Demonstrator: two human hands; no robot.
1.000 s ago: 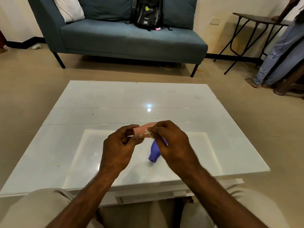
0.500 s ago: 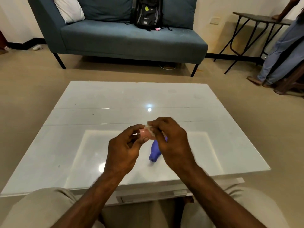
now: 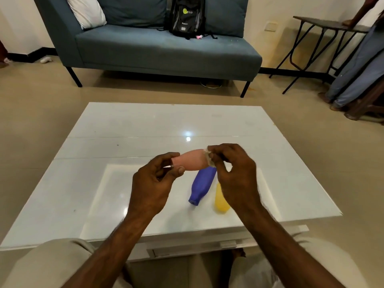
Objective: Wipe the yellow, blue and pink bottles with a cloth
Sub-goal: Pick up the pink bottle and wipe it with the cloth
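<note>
**Over the white table (image 3: 145,125): wiping the pink bottle (image 3: 191,160)**

Above the tabletop, my left hand (image 3: 151,188) pinches one end of the pink bottle, which lies level in the air. My right hand (image 3: 234,173) pinches a small pale cloth (image 3: 208,157) against the other end. I'd draw the cloth along the body while my left fingers roll the bottle, gripping lightly. The blue bottle (image 3: 202,185) and yellow bottle (image 3: 220,199) lie side by side on the table below.

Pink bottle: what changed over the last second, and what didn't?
The right hand, pinching the cloth, slid right along the pink bottle to its right end, baring more of it and uncovering the yellow bottle. The left hand still grips the other end; the blue bottle lies unmoved on the table.
</note>
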